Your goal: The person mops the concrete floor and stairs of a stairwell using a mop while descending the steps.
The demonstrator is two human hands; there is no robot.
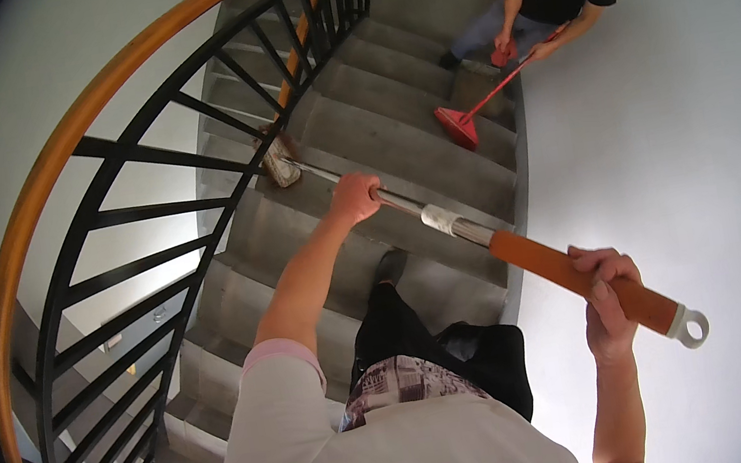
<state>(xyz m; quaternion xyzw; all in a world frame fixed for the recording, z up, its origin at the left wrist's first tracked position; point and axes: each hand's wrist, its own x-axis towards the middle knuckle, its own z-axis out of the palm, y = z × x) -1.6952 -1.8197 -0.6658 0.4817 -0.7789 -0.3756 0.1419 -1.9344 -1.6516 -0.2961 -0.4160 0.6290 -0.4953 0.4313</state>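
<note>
Mop (474, 231) with silver metal pole (400, 201) and orange grip (538, 261), clasped by left hand (353, 199) and right hand (606, 282), slanted from four o'clock to eleven, where pushing sideways risked snagging its brownish head (282, 163) on black metal railing bars (161, 210).

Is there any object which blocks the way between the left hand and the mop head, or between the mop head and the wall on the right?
Nothing visible blocks either way. Only the metal pole runs from the left hand to the mop head. The red tool, nearer the wall, seems off that line.
</note>
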